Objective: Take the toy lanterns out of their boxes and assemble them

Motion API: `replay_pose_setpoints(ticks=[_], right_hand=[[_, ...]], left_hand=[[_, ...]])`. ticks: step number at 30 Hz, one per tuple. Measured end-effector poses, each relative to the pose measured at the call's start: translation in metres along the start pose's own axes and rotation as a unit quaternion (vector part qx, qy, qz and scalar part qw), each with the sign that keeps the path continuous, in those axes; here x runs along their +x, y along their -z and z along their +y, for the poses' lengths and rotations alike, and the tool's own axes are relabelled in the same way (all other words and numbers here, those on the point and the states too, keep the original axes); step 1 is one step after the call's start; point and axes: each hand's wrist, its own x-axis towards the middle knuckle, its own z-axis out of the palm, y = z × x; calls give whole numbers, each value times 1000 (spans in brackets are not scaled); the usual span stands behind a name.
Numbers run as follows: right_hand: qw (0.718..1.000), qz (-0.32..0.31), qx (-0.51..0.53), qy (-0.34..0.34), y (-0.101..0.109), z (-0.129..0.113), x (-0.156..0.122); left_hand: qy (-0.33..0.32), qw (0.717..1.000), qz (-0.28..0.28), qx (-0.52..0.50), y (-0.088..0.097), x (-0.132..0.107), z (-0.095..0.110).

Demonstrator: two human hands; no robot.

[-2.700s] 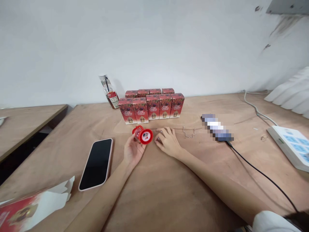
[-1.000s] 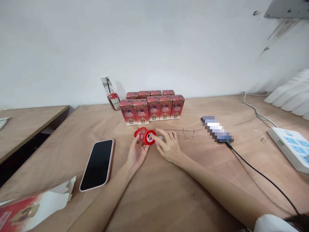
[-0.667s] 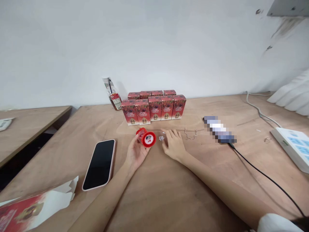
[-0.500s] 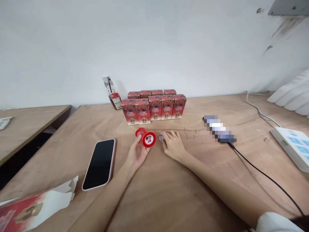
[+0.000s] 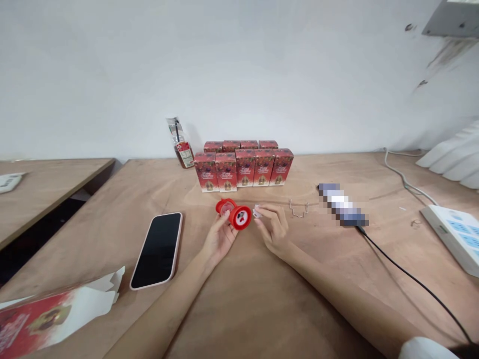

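My left hand [image 5: 220, 238] is closed around a red plastic ornament [image 5: 240, 218]. Its round end is tipped towards me, and a small snowman-like picture shows inside the rim. Beside it, my right hand [image 5: 275, 227] pinches a small white-grey piece [image 5: 256, 211] between thumb and fingers, just above the table. A narrow gap separates that piece from the red rim. To the right of my right hand lies a thin bent wire [image 5: 298, 209]. What the piece is in detail is too small to make out.
Red Christmas boxes [image 5: 245, 169] stand in two rows behind my hands, with a bottle [image 5: 183, 149] at their left. A dark-screened phone [image 5: 157, 251] and an opened box [image 5: 56, 316] lie left. A pixelated device [image 5: 342, 204] on a black cable and a white power strip [image 5: 454, 234] lie right.
My right hand has lifted the small piece off the table and turned, fingers now pinching it beside the ornament. My left hand keeps its hold. The view has shifted slightly.
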Motion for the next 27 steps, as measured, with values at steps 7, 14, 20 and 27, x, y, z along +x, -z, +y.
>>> replay_pose_setpoints(ticks=[7,14,20,27], right_hand=[[1000,-15,-8,-16,-10,-17,-3],[1000,-3,8,-22,-10,-16,-3],[1000,0,8,-28,-11,-14,-5],[999,1,3,-43,-11,-15,-5]], left_hand=[[8,1000,-26,5,-4,-6,-6],[15,1000,-22,4,-5,-7,-5],[7,1000,-14,2,-5,-6,-6],[9,999,-37,19,0,-5,-7]])
